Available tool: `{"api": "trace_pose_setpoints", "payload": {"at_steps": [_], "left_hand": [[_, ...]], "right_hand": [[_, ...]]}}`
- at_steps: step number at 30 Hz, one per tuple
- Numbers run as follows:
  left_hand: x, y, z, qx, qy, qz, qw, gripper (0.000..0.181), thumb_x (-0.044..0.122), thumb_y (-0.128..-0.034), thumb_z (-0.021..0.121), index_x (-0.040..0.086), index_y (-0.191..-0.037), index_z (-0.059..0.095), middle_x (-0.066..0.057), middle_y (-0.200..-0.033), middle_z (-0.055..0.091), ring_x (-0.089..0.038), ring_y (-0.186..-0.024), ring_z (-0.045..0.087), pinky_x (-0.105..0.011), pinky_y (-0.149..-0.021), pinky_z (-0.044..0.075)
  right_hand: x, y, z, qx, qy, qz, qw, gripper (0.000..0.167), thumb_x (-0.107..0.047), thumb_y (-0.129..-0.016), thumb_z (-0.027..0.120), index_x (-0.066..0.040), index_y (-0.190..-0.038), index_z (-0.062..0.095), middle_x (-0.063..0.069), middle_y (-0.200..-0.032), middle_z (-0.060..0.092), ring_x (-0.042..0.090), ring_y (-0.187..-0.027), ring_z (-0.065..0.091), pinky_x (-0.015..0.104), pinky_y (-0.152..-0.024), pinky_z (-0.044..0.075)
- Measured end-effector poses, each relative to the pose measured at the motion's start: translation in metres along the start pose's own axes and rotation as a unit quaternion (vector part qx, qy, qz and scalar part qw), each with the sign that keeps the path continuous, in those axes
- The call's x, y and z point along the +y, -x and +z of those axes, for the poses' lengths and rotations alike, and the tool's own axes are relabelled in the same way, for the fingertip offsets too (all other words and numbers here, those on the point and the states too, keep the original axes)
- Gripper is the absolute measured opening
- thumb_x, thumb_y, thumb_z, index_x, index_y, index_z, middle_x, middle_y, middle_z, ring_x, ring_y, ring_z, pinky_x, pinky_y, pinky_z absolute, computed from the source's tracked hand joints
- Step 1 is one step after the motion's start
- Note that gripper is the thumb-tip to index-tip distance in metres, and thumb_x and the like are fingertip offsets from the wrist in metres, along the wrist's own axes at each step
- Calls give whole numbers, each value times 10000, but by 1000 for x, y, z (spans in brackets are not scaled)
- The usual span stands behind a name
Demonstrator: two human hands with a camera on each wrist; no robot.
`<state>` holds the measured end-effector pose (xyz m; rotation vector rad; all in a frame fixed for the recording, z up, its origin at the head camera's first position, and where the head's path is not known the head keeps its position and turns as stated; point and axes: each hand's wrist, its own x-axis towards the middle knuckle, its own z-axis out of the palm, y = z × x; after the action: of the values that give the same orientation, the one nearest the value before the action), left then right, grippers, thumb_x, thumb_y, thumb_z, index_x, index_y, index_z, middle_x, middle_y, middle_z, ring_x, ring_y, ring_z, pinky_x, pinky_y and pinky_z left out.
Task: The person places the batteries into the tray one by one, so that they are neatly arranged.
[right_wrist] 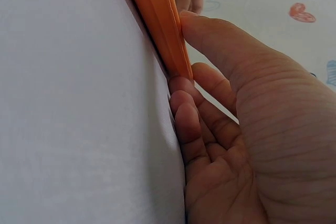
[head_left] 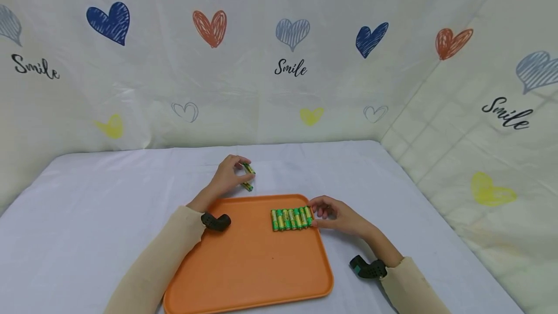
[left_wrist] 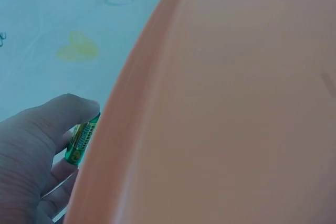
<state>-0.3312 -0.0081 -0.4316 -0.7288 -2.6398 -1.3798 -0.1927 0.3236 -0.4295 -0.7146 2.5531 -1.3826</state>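
Note:
Beyond the far rim of an orange tray, my left hand pinches a green-and-yellow battery between thumb and fingers. A second battery lies close by, partly covered by the thumb. The left wrist view shows one battery between thumb and fingers, beside the tray wall. At the tray's upper right edge, my right hand holds the rim. In the right wrist view its thumb touches the tray rim, with curled fingers against the tray's side.
Several green-and-yellow batteries lie side by side in a row inside the tray, near its upper right corner. A white cloth covers the table. Behind it hangs a backdrop printed with hearts.

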Motion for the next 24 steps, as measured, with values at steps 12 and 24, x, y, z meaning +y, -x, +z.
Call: {"api": "trace_pose_setpoints", "payload": {"at_steps": [12, 24], "left_hand": [[7, 8, -3, -81, 173, 177, 9997, 436, 211, -852, 771, 12, -1211, 624, -153, -1194, 535, -307, -1058, 571, -454, -914, 488], [15, 17, -3, -161, 132, 470, 9987, 429, 209, -862, 762, 8, -1213, 618, -141, -1191, 535, -308, -1058, 576, -463, -906, 500]], "right_hand": [[1, -1, 0, -2, -7, -180, 9998, 416, -119, -876, 737, -30, -1251, 578, 115, -1034, 570, 223, -860, 503, 238, -740, 444], [-1, -1, 0, 27, -11, -111, 9999, 412, -119, -875, 738, -10, -1239, 578, 118, -1021, 564, 215, -852, 491, 241, -727, 433]]}}
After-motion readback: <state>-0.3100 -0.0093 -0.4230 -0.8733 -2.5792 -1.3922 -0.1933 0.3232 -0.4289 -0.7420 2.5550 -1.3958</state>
